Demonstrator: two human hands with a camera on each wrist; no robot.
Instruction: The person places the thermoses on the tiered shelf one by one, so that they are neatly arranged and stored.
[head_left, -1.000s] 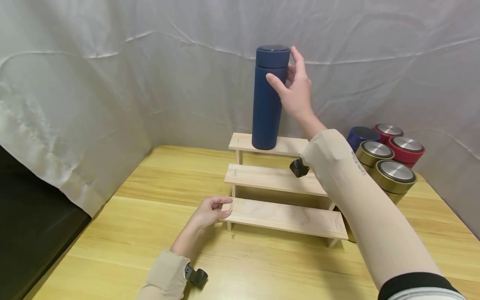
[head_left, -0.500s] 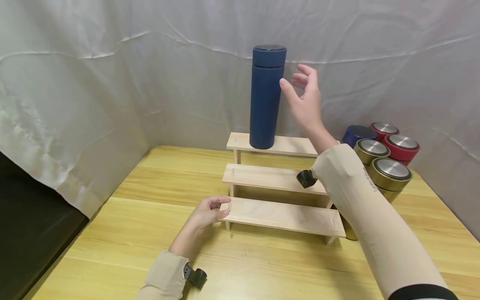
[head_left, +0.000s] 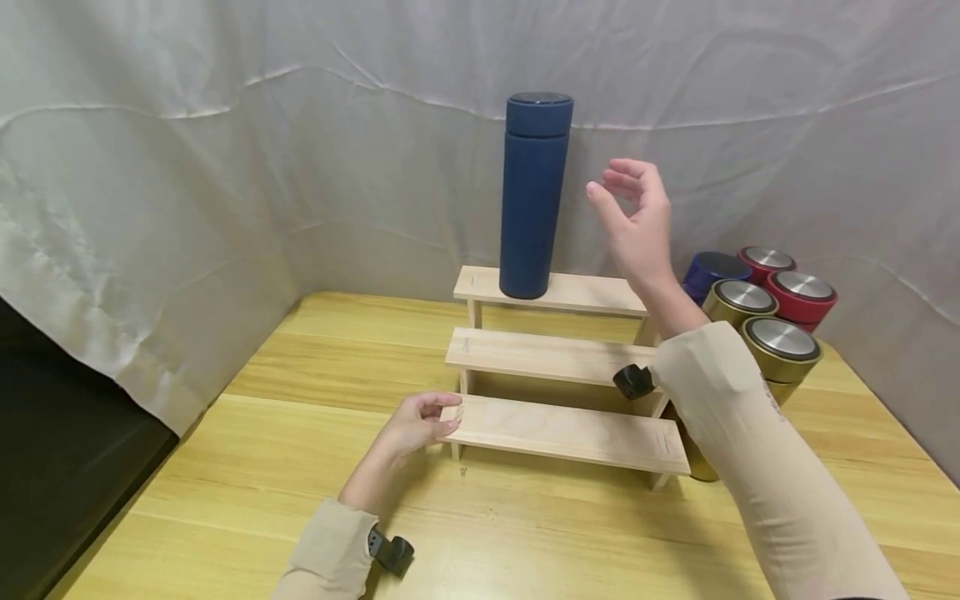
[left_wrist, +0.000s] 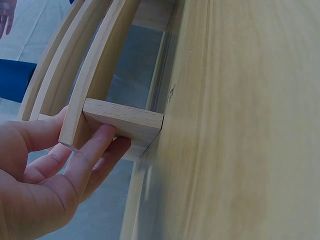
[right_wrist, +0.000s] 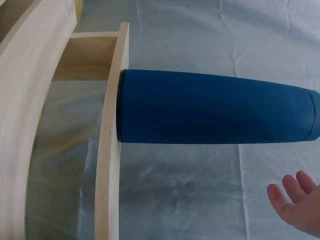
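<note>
A tall dark blue thermos bottle (head_left: 531, 200) stands upright on the left part of the top step of a three-step wooden rack (head_left: 562, 433). My right hand (head_left: 636, 221) is in the air to the right of the bottle, apart from it, fingers loosely bent around nothing. The right wrist view shows the bottle (right_wrist: 215, 107) on its shelf and the fingertips (right_wrist: 280, 197) away from it. My left hand (head_left: 416, 427) grips the left end of the lowest step. In the left wrist view the thumb lies over the board and the fingers (left_wrist: 95, 155) curl beneath, against the leg.
Right of the rack stand several more bottles: gold ones (head_left: 780, 350), red ones (head_left: 802, 296) and a blue-purple one (head_left: 716, 271). My right forearm partly hides them. A pale cloth (head_left: 375, 167) hangs behind and beside the wooden table (head_left: 300, 375). Something black (head_left: 67, 467) lies at the left.
My right hand has let go of the blue thermos bottle and moved right and down, away from it. The bottle stays on the top step. My left hand keeps its grip on the rack.
</note>
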